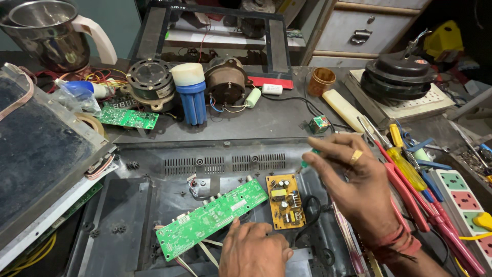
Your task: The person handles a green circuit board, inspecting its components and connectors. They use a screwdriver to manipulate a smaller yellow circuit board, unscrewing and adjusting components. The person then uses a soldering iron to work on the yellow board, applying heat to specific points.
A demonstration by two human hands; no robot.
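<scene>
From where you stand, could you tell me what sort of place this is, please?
Most likely an electronics repair workbench. An opened flat-screen back panel holds a green circuit board and a yellow power board, with bare motors and screwdrivers and pliers scattered around it.

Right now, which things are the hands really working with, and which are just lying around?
In use:
left hand by the long green circuit board
right hand holding a green-handled tool
yellow circuit board
grey back panel

Lying about:
blue water filter
two motors
red pliers
steel jar
</scene>
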